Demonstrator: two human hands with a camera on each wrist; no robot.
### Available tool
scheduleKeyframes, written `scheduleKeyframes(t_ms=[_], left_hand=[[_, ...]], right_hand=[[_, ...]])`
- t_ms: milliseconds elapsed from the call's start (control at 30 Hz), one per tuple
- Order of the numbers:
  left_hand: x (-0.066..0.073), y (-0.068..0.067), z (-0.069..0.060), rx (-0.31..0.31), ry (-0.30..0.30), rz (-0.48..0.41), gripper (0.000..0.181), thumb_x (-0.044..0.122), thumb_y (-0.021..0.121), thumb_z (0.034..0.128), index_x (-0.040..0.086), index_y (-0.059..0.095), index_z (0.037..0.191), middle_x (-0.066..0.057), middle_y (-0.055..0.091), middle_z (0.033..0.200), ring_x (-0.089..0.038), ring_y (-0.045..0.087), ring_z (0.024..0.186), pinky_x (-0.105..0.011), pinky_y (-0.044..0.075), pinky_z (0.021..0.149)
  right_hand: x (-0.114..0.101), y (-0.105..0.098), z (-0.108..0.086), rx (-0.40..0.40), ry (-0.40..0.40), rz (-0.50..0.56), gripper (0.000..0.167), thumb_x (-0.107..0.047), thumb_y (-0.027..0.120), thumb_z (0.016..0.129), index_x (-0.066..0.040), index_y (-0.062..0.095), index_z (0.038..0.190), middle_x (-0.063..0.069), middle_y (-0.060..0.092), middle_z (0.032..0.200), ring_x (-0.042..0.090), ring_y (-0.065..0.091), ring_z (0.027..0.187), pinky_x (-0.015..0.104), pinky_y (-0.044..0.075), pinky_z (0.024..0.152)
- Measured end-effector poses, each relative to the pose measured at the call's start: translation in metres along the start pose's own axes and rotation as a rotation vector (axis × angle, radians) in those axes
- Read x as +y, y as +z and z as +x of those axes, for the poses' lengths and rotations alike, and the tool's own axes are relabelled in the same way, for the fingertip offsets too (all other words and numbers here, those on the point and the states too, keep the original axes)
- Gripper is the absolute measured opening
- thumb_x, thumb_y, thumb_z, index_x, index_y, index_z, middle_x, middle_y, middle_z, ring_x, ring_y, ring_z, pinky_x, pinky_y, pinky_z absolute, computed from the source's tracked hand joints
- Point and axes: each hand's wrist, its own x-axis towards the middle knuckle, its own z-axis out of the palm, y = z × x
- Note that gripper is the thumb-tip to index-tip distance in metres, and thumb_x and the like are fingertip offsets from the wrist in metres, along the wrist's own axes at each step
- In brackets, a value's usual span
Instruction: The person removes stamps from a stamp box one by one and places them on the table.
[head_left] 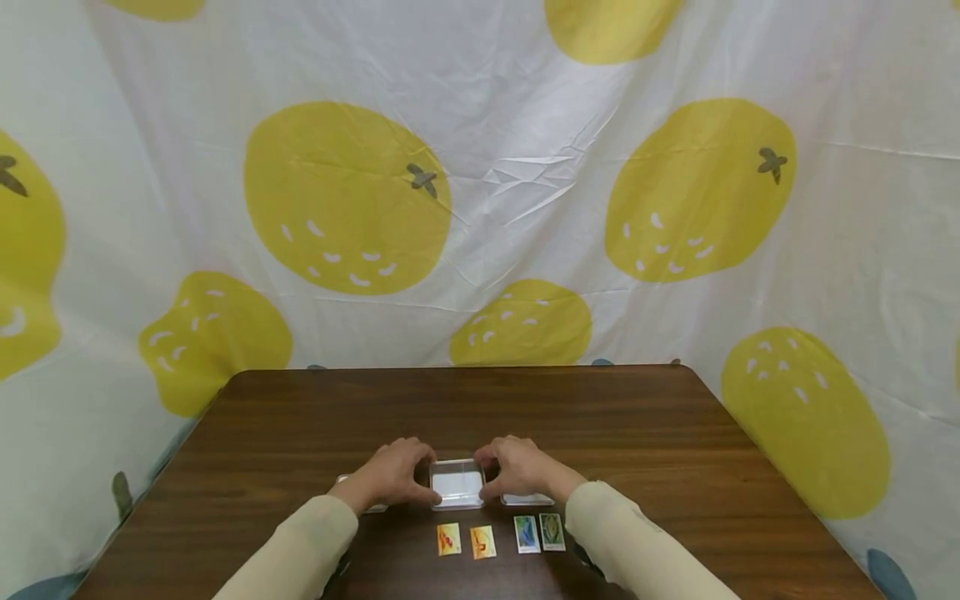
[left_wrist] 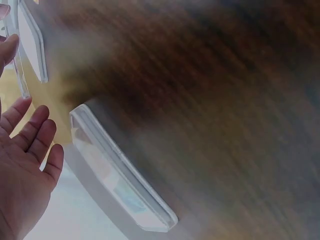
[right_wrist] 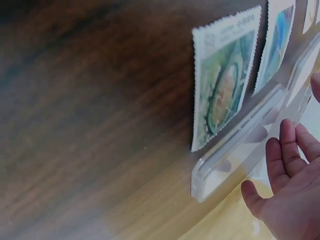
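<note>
At the middle of the table, both hands grip a clear plastic lid (head_left: 457, 505) by its two sides. My left hand (head_left: 396, 473) pinches the left edge between thumb and forefinger, the other fingers spread loosely, as the left wrist view shows. On the opposite edge, my right hand (head_left: 522, 468) holds with thumb and finger, partly cut off in the right wrist view. Beneath the lid is a shallow white-bottomed case (left_wrist: 33, 42). Two yellow-orange stamps (head_left: 448, 539) lie in front, with a blue stamp (head_left: 527, 534) and a green stamp (right_wrist: 225, 85) to their right.
Another clear case (left_wrist: 120, 170) lies beside the left hand, partly hidden by it in the head view. A third clear case (right_wrist: 235, 150) lies under the right hand. The brown wooden table (head_left: 465, 400) ends at a lemon-print cloth (head_left: 525, 208).
</note>
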Motion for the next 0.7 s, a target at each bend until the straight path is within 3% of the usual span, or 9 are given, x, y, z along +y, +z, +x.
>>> scheduleKeyframes(t_ms=[333,700], left_hand=[[-0.0021,0.0085,-0.0033,-0.005,0.031,0.026,0.053,0.044,0.084,0.0724,0.009,0.065,0.107,-0.001,0.059,0.102,-0.026,0.055,0.1,-0.052,0.042,0.088],[-0.0005,0.0105,-0.0063,0.005,0.031,0.048,0.055,0.045,0.086,0.0705,0.009,0.066,0.107,-0.003,0.057,0.106,-0.028,0.053,0.104,-0.052,0.041,0.089]], right_hand=[[0.0024,0.0065,-0.0041,-0.004,0.015,0.014,0.051,-0.038,0.085,0.076,-0.014,0.07,0.119,-0.007,0.067,0.106,0.02,0.055,0.109,0.051,0.034,0.103],[0.0047,0.0105,-0.0045,0.008,-0.013,-0.023,0.05,-0.04,0.085,0.074,-0.016,0.071,0.117,-0.006,0.066,0.106,0.019,0.055,0.106,0.049,0.036,0.098]])
